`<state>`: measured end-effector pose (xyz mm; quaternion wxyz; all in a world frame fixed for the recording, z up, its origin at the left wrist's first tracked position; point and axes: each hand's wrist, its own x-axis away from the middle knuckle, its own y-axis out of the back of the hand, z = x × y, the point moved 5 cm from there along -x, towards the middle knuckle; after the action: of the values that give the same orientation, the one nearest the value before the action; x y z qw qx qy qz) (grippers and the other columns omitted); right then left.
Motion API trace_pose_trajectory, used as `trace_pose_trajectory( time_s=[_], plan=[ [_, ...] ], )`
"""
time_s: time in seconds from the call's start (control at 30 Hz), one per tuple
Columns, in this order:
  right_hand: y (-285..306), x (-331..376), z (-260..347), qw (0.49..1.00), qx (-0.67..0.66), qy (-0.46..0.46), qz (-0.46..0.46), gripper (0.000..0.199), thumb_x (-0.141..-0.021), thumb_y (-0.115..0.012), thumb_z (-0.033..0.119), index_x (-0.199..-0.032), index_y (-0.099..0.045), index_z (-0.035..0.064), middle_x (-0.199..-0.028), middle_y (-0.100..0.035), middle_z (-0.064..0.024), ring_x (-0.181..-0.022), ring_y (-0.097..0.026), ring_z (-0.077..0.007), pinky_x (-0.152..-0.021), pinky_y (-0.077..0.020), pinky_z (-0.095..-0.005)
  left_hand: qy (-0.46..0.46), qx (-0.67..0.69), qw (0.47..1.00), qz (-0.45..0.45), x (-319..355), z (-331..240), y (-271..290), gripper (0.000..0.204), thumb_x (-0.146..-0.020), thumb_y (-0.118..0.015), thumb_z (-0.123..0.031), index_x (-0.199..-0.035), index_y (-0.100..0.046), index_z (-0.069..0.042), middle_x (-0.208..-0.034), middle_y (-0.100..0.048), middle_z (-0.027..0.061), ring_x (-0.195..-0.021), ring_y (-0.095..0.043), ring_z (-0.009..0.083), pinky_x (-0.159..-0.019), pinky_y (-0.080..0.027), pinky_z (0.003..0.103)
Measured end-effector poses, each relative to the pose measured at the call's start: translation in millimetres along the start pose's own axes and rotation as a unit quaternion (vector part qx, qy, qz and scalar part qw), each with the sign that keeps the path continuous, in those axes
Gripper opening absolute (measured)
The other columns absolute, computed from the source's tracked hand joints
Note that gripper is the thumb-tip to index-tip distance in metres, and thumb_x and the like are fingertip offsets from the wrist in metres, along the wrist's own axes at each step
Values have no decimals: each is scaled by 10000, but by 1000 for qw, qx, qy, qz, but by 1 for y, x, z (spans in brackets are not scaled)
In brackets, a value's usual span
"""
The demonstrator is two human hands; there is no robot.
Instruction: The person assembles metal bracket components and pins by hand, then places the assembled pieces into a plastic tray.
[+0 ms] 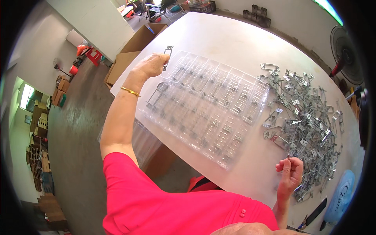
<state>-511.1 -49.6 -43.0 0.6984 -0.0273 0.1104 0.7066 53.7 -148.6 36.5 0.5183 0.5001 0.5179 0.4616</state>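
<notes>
My left hand (152, 64) grips a metal bracket (167, 55) upright over the clear tray's (203, 103) far-left corner, slots just right. My right hand (290, 169) pinches a small piece beside the bracket pile (305, 117) on the desk (219, 39).

- A large white surface (231, 43) fills the middle, brightly lit.
- Grey concrete floor (74, 129) lies to the left.
- Open cardboard boxes (133, 51) stand at the surface's far left edge.
- Stacked cartons (39, 156) line the left wall by a bright window (26, 96).
- A standing fan (346, 55) is at far right.
</notes>
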Motion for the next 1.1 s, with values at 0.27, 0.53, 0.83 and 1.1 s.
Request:
trace_pose_trajectory(
  time_s=[0.27,0.53,0.83,1.1],
  plan=[
    [-9,-3,-8,999,7,-36,26,70,-1024,-579,67,-1060,-539,22,-851,-636,-54,-676,-615,-96,-639,-529,-228,8,-68,991,118,-32,-2,-38,129,-813,-563,79,-893,-602,-14,-897,-681,207,-910,-651,387,-768,-490,445],
    [-9,-3,-15,998,7,-54,20,75,-1025,-576,67,-1072,-539,22,-842,-635,-55,-671,-605,-92,-636,-533,-235,20,-66,986,149,-38,-3,-54,135,-804,-590,83,-884,-621,-21,-962,-665,173,-982,-647,353,-855,-507,413],
    [-10,-3,-15,999,0,-51,15,74,-1032,-572,94,-1063,-545,32,-830,-628,-45,-653,-595,-92,-615,-502,-226,70,-79,984,146,-39,-3,-56,125,-814,-606,61,-885,-666,-21,-1069,-626,166,-1054,-628,334,-927,-505,393],
    [-10,0,-12,999,0,-50,23,74,-1029,-576,89,-1070,-547,34,-822,-634,-42,-655,-598,-92,-619,-505,-225,53,-114,986,107,-38,8,-67,97,-828,-611,-14,-880,-690,-38,-1006,-665,170,-1019,-646,343,-922,-507,418]
  ],
)
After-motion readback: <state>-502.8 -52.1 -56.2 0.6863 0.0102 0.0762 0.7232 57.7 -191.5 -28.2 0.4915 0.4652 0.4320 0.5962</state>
